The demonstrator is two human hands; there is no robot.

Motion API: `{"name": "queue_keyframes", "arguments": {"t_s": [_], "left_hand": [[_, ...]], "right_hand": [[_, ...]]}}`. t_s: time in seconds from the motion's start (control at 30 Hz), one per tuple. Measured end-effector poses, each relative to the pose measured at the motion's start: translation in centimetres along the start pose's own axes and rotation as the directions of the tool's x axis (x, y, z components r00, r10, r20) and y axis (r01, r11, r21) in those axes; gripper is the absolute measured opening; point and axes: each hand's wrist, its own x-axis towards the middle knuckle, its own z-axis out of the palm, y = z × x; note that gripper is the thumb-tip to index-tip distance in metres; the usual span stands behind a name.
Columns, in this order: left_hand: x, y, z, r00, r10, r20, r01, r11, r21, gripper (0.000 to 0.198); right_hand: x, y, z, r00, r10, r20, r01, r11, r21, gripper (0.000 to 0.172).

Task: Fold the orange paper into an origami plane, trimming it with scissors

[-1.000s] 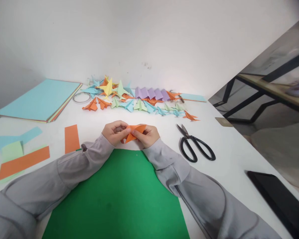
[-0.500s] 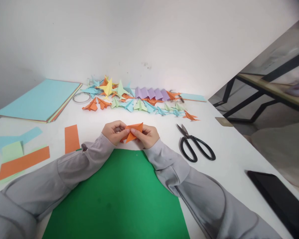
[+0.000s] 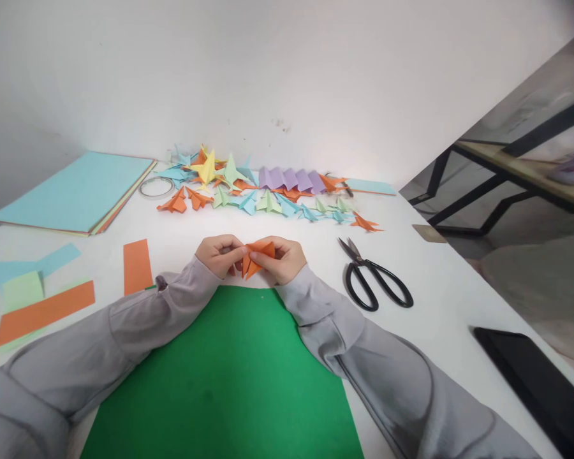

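- Folded orange paper (image 3: 262,247): between both hands, just past the green sheet's (image 3: 224,370) far edge.
- Right hand (image 3: 287,261): covers more of it, pinching, thumb across front.
- Left hand (image 3: 220,256): pinching its left side.
- Points face the desk's (image 3: 323,261) near edge.

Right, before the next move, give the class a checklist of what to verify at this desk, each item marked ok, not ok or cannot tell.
1. Small folded orange paper piece steadied by both hands: ok, the left hand and right hand both grip it.
2. Its creases sharp and edges aligned: cannot tell, fingers cover part of it.
3. Black-handled metal scissors closed: not ok, the blades stand apart.
4. Scissors away from the hands: ok, they lie to the right, untouched.
5. Large green sheet lying flat: ok, though the grey sleeves overlap its sides.
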Motion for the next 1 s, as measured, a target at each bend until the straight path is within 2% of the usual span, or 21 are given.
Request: {"name": "queue_keyframes", "arguments": {"t_s": [0.2, 0.53, 0.67, 0.8, 0.93, 1.0], "left_hand": [[0.14, -0.61, -0.05, 1.0, 0.023, 0.009, -0.023, 1.0, 0.0, 0.019], [0.4, -0.76, -0.27, 0.999, -0.002, 0.043, 0.005, 0.997, -0.082, 0.019], [0.28, -0.75, -0.23, 0.999, 0.003, 0.042, 0.0, 0.997, -0.073, 0.023], [-0.04, -0.66, 0.02, 0.994, 0.106, -0.005, -0.106, 0.992, -0.067, 0.022], [-0.17, -0.5, 0.24, 0.958, 0.285, -0.008, -0.286, 0.957, -0.042, 0.019], [-0.11, -0.51, 0.28, 0.942, 0.335, -0.016, -0.335, 0.942, -0.007, 0.015]], "right_hand": [[0.17, 0.08, 0.02, 1.0, 0.03, -0.01, -0.029, 0.997, 0.074, 0.02], [0.13, 0.34, -0.1, 0.998, -0.056, -0.015, 0.056, 0.998, 0.021, 0.018], [0.15, 0.38, -0.24, 1.0, -0.028, -0.002, 0.028, 0.999, 0.021, 0.016], [0.15, 0.13, -0.24, 1.0, 0.025, -0.006, -0.025, 0.998, 0.049, 0.017], [0.12, -0.17, -0.07, 0.999, 0.047, 0.02, -0.049, 0.995, 0.083, 0.021], [0.13, -0.17, 0.01, 0.999, 0.048, 0.019, -0.049, 0.995, 0.092, 0.023]]}}
